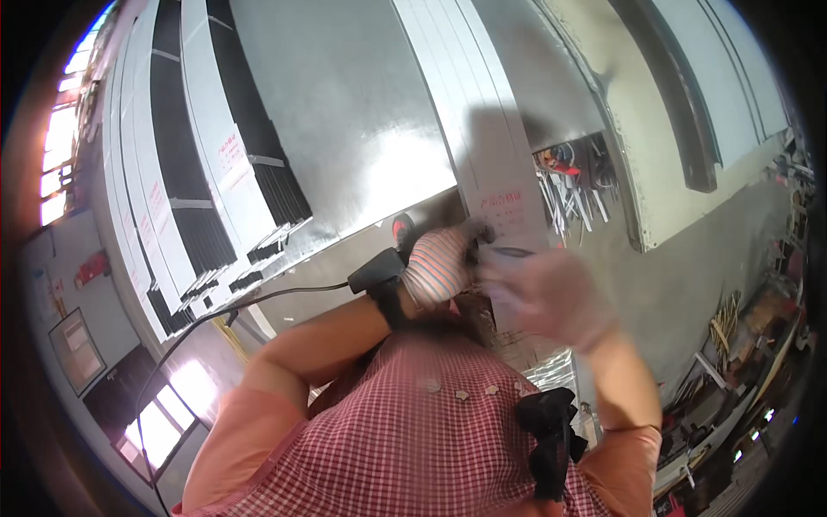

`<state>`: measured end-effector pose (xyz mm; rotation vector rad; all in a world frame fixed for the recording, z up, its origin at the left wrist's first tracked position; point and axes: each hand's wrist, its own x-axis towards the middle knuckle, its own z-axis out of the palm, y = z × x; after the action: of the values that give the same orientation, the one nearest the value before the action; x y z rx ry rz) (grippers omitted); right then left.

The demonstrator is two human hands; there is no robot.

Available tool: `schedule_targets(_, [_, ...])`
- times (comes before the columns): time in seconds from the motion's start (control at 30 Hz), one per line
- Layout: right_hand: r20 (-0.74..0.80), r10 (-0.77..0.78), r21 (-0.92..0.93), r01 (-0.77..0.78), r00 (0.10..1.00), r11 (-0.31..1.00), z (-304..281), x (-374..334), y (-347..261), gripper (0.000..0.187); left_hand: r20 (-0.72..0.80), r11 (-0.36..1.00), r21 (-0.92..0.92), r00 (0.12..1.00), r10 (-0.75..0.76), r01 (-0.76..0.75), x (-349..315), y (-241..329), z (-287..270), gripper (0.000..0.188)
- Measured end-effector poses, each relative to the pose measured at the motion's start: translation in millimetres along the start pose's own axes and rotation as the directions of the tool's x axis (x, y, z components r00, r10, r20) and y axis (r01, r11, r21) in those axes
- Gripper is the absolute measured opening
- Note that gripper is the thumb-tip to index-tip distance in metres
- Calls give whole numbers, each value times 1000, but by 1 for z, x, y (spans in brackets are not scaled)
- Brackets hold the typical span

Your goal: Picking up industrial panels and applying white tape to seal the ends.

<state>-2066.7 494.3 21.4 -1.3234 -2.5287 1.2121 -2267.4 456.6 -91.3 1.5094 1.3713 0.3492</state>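
Note:
A long white wrapped bundle [504, 185] with red print runs away from me over the edge of the metal table [345, 112]. At its near end is my left hand [437, 269], in a striped glove, with its fingers curled inward around a small dark part that I cannot make out. A black device [376, 274] with a cable is strapped at that wrist. Close by on the right, over the bundle's near end, my gloved right hand [547, 297] is smeared by motion. Its fingers and anything in them cannot be told apart.
Several long white and black bundles [228, 164] lie at the table's left. To the right stand a bin of thin offcuts [573, 185] and a pale board [668, 207] bearing a dark long profile [699, 172]. Scrap pieces [728, 323] are heaped at the far right.

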Motion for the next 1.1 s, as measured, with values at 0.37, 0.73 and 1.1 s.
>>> schedule_targets(0.37, [-170, 619, 485, -482, 767, 730, 38, 9, 121, 33, 5, 994, -101, 1000, 28, -27, 10, 0, -5, 42])
schedule_targets(0.73, [200, 339, 230, -380, 919, 896, 40, -92, 90, 47, -50, 984, -31, 983, 176, -178, -59, -32, 87, 61])
schedule_targets(1.1, [281, 30, 458, -161, 959, 874, -32, -3, 85, 39, 295, 685, -645, 938, -183, 337, -63, -36, -42, 25])
